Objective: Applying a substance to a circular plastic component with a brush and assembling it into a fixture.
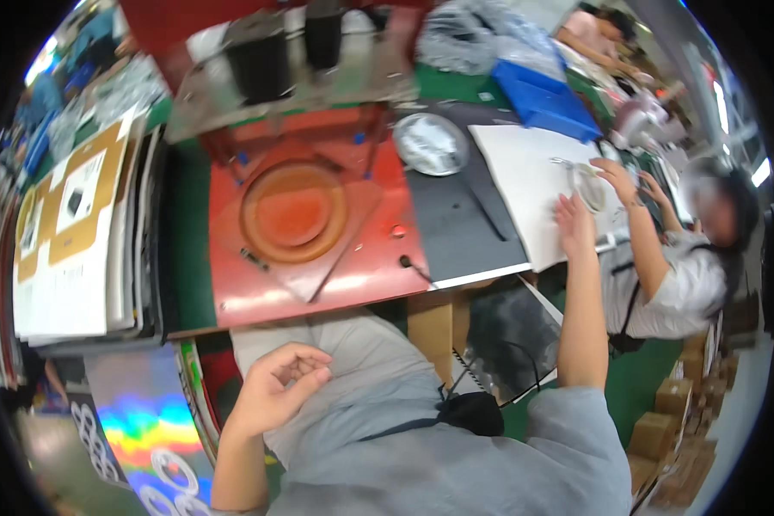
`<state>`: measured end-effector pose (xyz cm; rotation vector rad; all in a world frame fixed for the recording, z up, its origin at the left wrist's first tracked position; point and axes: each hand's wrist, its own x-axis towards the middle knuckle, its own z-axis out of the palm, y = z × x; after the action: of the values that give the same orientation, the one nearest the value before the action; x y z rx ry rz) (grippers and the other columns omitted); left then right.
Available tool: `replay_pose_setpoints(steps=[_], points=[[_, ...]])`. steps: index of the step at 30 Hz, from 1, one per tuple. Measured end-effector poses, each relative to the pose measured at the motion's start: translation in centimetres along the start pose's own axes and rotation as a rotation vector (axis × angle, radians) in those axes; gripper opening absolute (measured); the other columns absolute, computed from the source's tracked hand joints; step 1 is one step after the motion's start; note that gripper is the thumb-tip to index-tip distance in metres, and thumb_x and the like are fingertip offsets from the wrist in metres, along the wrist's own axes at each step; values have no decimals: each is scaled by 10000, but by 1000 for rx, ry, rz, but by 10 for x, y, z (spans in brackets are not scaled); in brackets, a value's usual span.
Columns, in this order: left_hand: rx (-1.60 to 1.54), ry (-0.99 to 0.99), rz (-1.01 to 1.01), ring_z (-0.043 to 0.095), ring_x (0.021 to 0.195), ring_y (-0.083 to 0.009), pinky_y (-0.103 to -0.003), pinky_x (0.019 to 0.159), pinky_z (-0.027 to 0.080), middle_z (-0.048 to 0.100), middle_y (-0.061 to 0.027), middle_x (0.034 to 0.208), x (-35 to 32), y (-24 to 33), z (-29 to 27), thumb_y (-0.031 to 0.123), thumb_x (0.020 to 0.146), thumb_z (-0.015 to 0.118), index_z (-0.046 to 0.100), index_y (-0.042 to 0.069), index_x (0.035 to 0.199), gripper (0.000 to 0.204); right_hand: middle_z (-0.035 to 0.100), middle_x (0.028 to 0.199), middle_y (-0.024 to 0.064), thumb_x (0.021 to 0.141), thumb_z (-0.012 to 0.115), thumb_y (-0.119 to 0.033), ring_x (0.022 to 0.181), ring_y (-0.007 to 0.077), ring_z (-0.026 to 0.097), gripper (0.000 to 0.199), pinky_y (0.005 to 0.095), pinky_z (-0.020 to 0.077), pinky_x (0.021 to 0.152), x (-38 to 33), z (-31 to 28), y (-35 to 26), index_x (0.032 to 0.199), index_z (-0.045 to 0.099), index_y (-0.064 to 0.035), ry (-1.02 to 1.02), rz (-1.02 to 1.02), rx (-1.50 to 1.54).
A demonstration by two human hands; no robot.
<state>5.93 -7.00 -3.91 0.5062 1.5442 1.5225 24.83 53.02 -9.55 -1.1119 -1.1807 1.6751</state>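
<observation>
My left hand (282, 387) hovers over my lap with its fingers loosely curled and apart, and nothing is in it. At the right, my right hand (574, 225) reaches over a white sheet (525, 189) with fingers stretched out, slightly blurred. Just beyond its fingertips is a pale, ring-shaped object (590, 191); whether I touch it I cannot tell. A co-worker's hand (617, 179) is at the far side of that ring. In front of me, an orange-brown round disc (294, 211) with a raised rim lies on a red board (378, 267).
Stacked sheets and boards (77, 232) stand at the left. A clear stand (292, 95) with black blocks rises behind the disc. Beyond the dark mat (456, 224) are a silvery round dish (431, 144) and a blue tray (546, 99). A co-worker (671, 284) sits close on the right.
</observation>
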Motion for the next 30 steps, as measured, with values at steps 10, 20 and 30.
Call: replay_pose_setpoints(steps=[10, 20, 30], points=[[23, 896, -166, 600, 689, -61, -222, 640, 480, 674, -7, 800, -115, -20, -86, 194, 1030, 668, 684, 32, 1060, 165, 753, 1192, 127, 1012, 654, -388, 1067, 241, 688, 446, 347, 520, 958, 6, -16, 5, 1261, 728, -26, 86, -682, -1271], [892, 1321, -731, 664, 937, -348, -438, 844, 526, 687, -215, 990, -262, -104, -122, 481, 862, 803, 642, -66, 1039, 597, 757, 1205, 133, 1049, 609, -394, 1096, 287, 710, 437, 347, 543, 964, -12, 19, 8, 1235, 748, -24, 61, -716, -1319], [127, 1077, -349, 696, 822, -133, -301, 791, 534, 722, -64, 859, -219, -45, -121, 157, 919, 720, 620, -5, 1091, 256, 756, 1220, 99, 1037, 597, -452, 1113, 270, 708, 455, 349, 533, 980, 1, 1, 11, 1232, 758, -74, 54, -683, -1310]])
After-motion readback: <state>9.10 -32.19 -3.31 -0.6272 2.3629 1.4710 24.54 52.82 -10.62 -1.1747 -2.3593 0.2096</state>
